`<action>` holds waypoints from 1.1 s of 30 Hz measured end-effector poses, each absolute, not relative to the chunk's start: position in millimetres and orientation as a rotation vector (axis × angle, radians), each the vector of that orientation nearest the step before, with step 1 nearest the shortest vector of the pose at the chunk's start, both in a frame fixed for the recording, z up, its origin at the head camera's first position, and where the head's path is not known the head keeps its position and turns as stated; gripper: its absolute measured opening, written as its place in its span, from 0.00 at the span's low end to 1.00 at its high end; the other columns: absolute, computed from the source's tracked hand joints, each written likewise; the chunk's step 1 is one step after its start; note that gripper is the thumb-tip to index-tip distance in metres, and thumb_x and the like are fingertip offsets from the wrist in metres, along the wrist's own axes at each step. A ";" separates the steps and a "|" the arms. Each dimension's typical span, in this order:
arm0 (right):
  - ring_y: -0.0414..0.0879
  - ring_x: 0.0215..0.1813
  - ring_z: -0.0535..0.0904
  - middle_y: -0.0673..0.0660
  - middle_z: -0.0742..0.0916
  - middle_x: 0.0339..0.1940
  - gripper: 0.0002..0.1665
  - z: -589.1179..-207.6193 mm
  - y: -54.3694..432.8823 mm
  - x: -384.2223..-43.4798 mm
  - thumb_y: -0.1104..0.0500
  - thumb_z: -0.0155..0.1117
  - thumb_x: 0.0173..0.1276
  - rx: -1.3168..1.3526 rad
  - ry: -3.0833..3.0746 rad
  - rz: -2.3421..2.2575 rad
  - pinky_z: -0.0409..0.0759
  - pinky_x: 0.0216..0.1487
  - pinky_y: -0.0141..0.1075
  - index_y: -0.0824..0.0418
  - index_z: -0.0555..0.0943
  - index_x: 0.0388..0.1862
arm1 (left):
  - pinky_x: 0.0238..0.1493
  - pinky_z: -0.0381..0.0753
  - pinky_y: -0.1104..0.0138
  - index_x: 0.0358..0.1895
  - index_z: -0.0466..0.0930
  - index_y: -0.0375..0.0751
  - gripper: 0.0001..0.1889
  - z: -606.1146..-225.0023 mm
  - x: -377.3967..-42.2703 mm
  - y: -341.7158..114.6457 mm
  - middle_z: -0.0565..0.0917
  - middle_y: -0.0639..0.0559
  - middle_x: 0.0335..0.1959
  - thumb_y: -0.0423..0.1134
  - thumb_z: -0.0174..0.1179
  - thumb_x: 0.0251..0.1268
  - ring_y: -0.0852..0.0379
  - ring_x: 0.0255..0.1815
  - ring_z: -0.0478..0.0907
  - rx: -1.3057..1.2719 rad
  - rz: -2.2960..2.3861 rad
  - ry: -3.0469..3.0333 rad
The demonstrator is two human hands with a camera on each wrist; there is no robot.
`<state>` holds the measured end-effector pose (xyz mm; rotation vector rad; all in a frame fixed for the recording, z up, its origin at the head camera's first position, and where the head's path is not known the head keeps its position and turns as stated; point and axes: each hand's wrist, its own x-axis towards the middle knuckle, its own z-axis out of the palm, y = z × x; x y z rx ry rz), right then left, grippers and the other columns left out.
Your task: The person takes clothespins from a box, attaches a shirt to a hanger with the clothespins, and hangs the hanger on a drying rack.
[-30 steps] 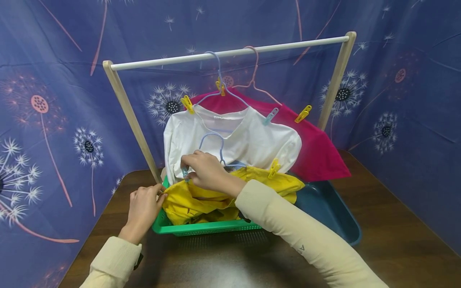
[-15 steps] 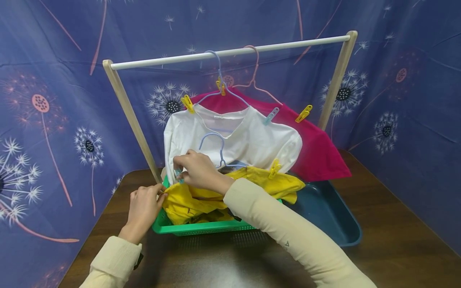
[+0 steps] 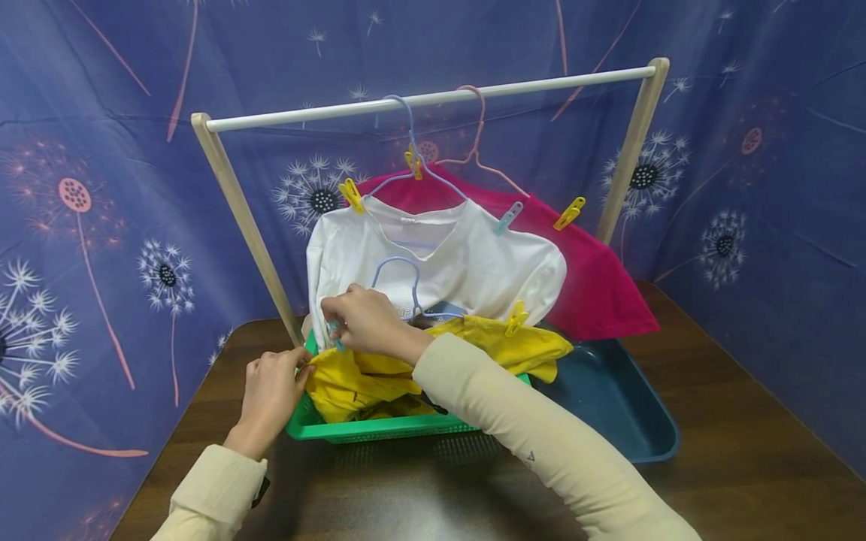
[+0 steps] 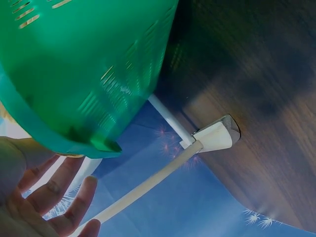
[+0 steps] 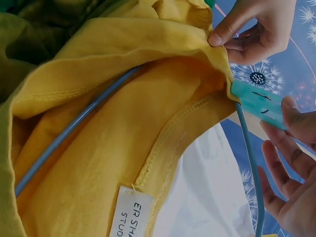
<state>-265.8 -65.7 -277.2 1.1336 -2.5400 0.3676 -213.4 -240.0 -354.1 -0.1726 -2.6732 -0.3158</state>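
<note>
A yellow garment (image 3: 358, 379) with a white label lies bunched over the green basket (image 3: 379, 428), a blue hanger (image 3: 417, 285) inside its neck opening. At its left end my left hand (image 3: 271, 391) pinches the cloth edge between thumb and fingers. My right hand (image 3: 368, 319) holds a light teal clothespin (image 5: 259, 103) between thumb and index finger. In the right wrist view the clothespin's tip overlaps the yellow edge right where the hanger's arm passes, just beside the left hand. A yellow clothespin (image 3: 516, 318) grips the garment's right side.
Behind, a white top (image 3: 433, 263) and a magenta garment (image 3: 595, 278) hang from a white rail (image 3: 325, 113) on wooden posts, with clothespins on their shoulders. A dark blue tray (image 3: 622, 398) sits right of the basket on the wooden table (image 3: 737, 421).
My right hand has moved left with the teal clothespin, then slightly down to the garment's left edge. The hanger hook has tipped slightly. My left hand keeps its place.
</note>
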 end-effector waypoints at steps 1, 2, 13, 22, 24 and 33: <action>0.40 0.32 0.72 0.42 0.82 0.23 0.06 -277.4 -66.4 -265.5 0.56 0.66 0.56 1.132 -2.540 0.352 0.70 0.29 0.31 0.52 0.77 0.29 | 0.43 0.66 0.44 0.35 0.82 0.42 0.05 -354.5 -213.4 -240.1 0.85 0.48 0.30 0.36 0.63 0.56 0.42 0.37 0.76 -0.173 -0.315 -2.674; 0.40 0.32 0.72 0.42 0.82 0.23 0.06 -277.8 -67.1 -265.2 0.57 0.66 0.56 1.132 -2.540 0.339 0.70 0.29 0.31 0.52 0.77 0.29 | 0.44 0.66 0.44 0.35 0.82 0.42 0.05 -354.7 -213.2 -240.0 0.85 0.47 0.30 0.36 0.63 0.56 0.41 0.38 0.76 -0.173 -0.314 -2.674; 0.40 0.33 0.72 0.41 0.82 0.24 0.05 -279.4 -71.2 -262.4 0.59 0.64 0.57 1.123 -2.580 0.280 0.69 0.29 0.30 0.52 0.76 0.29 | 0.44 0.66 0.45 0.35 0.81 0.42 0.04 -355.0 -212.0 -240.0 0.85 0.48 0.29 0.35 0.63 0.55 0.42 0.37 0.75 -0.186 -0.322 -2.661; 0.42 0.34 0.75 0.44 0.85 0.29 0.08 -283.7 -72.6 -262.9 0.61 0.65 0.54 1.141 -2.606 0.252 0.73 0.30 0.31 0.53 0.78 0.34 | 0.43 0.66 0.45 0.34 0.80 0.43 0.04 -355.8 -212.2 -240.5 0.85 0.48 0.29 0.35 0.63 0.56 0.42 0.36 0.76 -0.192 -0.323 -2.653; 0.42 0.35 0.76 0.45 0.85 0.31 0.09 -284.8 -72.7 -263.2 0.59 0.65 0.56 1.136 -2.608 0.228 0.74 0.31 0.31 0.53 0.78 0.37 | 0.43 0.66 0.45 0.35 0.80 0.42 0.04 -356.2 -212.4 -240.5 0.85 0.48 0.29 0.35 0.62 0.56 0.42 0.36 0.76 -0.187 -0.322 -2.657; 0.43 0.41 0.76 0.46 0.83 0.37 0.15 -286.4 -69.9 -261.6 0.49 0.61 0.62 1.143 -2.614 0.128 0.75 0.36 0.33 0.52 0.76 0.45 | 0.41 0.66 0.46 0.35 0.81 0.43 0.05 -355.9 -212.7 -240.1 0.84 0.48 0.28 0.36 0.63 0.56 0.42 0.36 0.76 -0.183 -0.315 -2.658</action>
